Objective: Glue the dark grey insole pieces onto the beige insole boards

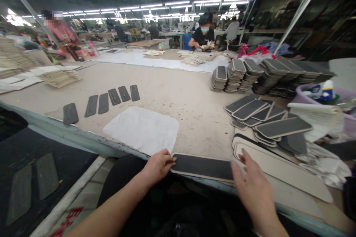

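A long dark grey panel with a beige rim and rounded corners (203, 166) lies flat along the table's front edge. My left hand (160, 164) pinches its left end between thumb and curled fingers. At the panel's right end, my right hand (251, 181) is open, its fingers stretched out and the thumb side touching or just over the panel. Beside and partly under my right hand lie long beige panels with rounded ends (294, 177). A white rounded sheet (143, 129) rests on the table just beyond my left hand.
Several small dark pieces (103, 103) lie in a row at left. Loose rimmed panels (253, 113) overlap at right, before tall stacks of them (236, 76). A purple basin (303, 90) stands far right. A masked co-worker (204, 37) handles pale pieces across the table.
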`<state>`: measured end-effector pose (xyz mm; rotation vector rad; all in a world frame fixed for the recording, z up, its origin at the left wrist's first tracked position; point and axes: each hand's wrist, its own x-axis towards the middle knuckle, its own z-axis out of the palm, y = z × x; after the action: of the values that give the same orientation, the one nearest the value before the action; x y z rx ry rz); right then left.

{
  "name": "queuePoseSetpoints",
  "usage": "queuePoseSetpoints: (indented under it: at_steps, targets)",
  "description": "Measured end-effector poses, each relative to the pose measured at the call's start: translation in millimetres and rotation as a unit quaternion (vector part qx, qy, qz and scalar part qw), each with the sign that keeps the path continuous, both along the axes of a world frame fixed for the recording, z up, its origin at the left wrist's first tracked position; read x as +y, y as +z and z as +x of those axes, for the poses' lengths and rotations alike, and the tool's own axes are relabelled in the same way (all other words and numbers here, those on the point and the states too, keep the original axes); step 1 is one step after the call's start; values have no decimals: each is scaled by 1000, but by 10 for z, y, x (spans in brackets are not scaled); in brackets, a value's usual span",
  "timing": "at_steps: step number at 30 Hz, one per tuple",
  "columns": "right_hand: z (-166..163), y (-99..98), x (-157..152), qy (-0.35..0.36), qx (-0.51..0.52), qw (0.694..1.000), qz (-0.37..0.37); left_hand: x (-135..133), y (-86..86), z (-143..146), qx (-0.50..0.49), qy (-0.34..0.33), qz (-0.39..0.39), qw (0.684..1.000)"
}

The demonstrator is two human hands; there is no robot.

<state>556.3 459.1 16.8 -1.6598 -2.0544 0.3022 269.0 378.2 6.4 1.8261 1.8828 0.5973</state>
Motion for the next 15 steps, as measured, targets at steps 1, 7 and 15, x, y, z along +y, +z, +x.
queuePoseSetpoints:
  at_steps: [1,7,15]
  targets:
    - [-176,-5,-98,62,-6,997,38,1,0,1,2,-1,-1,1000]
    - [-891,-163,-477,354,-95,931,0,2,-10,-2,-2,7,-13,1000]
    - [-131,-341,-177,148,-205,966,-47,35,8,-27,-29,31,-31,999]
